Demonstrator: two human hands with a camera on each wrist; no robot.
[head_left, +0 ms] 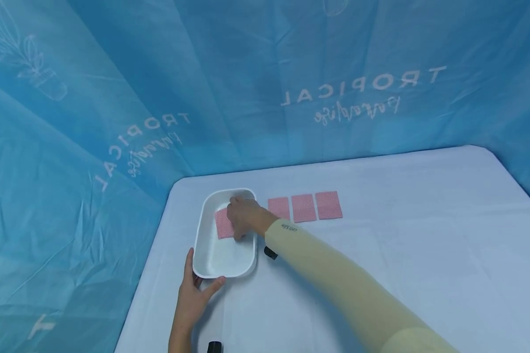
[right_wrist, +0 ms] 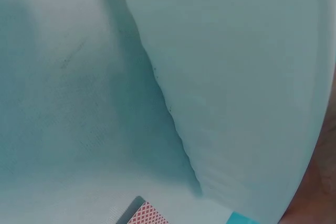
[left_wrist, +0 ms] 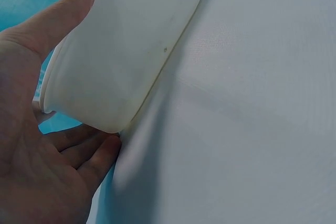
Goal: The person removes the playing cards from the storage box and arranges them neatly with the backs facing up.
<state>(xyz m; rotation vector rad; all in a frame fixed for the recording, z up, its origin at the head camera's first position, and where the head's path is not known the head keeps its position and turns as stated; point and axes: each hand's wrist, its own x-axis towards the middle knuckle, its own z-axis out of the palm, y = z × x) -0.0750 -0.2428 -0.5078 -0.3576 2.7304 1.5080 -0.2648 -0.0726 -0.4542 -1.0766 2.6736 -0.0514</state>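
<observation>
A white tray [head_left: 227, 255] stands on the left part of the table. My left hand [head_left: 193, 299] holds its near left corner; in the left wrist view the thumb lies along the wall [left_wrist: 131, 35] and the fingertips bend in at the base. Over the far half of the tray's inside, my right hand [head_left: 245, 215] reaches in from the right. Its bent fingers and thumb grip a playing card [head_left: 223, 224] with a red-and-white patterned back, whose right part is hidden under the hand. The right wrist view shows mostly the tray's outer wall [right_wrist: 236, 77], with the hand behind it.
Three similar cards lie face down in a row right of the tray: a left card [head_left: 279, 207], a middle card [head_left: 304, 208] and a right card [head_left: 329, 205]. A white cloth covers the table [head_left: 402, 235]. Blue printed curtains [head_left: 247, 98] hang behind and at the left.
</observation>
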